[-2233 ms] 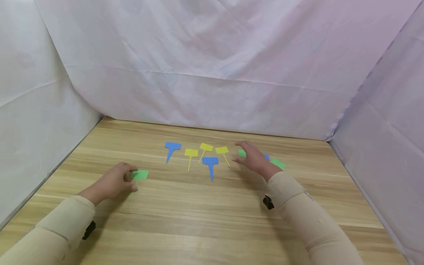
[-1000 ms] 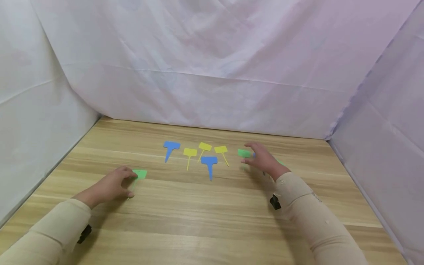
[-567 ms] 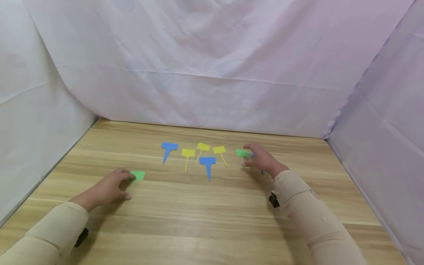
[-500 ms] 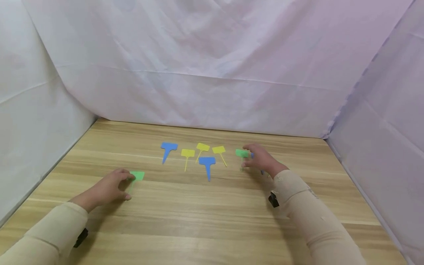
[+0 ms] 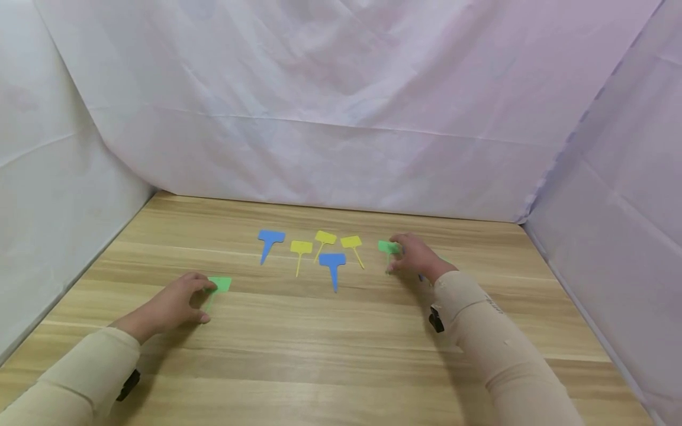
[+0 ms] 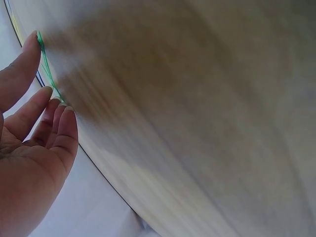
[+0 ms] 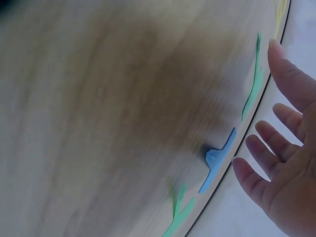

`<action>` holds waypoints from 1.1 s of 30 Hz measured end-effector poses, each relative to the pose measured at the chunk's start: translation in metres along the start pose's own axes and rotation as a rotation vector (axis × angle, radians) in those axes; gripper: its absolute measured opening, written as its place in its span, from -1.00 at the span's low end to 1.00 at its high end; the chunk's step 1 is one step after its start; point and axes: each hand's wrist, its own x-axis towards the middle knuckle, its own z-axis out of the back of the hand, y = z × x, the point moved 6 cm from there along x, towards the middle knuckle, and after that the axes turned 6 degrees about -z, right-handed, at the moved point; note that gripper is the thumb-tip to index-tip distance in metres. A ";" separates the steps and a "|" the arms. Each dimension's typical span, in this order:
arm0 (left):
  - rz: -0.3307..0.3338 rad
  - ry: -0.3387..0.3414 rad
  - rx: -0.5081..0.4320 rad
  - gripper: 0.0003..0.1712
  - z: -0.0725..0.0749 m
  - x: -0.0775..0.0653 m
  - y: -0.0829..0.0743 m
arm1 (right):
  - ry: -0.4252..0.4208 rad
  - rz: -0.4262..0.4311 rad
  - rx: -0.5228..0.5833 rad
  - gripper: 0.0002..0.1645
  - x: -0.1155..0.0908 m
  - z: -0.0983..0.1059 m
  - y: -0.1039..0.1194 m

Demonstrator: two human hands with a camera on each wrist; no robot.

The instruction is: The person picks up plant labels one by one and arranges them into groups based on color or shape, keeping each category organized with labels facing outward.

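At the table's left, my left hand [image 5: 173, 305] has its fingertips at the head of a green plant label [image 5: 221, 284]. Its thumb is near the foot of the stem; in the left wrist view thumb and fingers span the label [image 6: 47, 69] without pinching. My right hand [image 5: 418, 259], fingers loosely bent and spread, is over the right end of the row beside another green plant label [image 5: 387, 247]. In the right wrist view that label [image 7: 254, 89] lies apart from the fingers, with a blue label [image 7: 213, 160] and a third green label [image 7: 180, 217] below, mostly hidden in the head view.
Between the hands lie two blue T-shaped labels [image 5: 272, 236] and three yellow labels [image 5: 301, 247]. The wood-grain table [image 5: 298, 355] is bordered at the back and sides by pale cloth [image 5: 341, 154].
Over two seconds, the left thumb has eased away from the green label's stem. The right hand shifted right, then slightly back left, its fingertips now nearer the green label there. The view drifted slightly.
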 end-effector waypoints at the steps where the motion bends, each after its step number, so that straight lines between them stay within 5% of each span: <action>1: 0.001 0.001 -0.001 -0.28 0.000 0.000 0.000 | 0.000 -0.005 0.002 -0.08 0.001 -0.001 -0.001; 33: -0.001 0.015 -0.019 -0.28 -0.002 0.001 0.001 | 0.017 -0.092 -0.045 0.00 0.012 -0.006 -0.004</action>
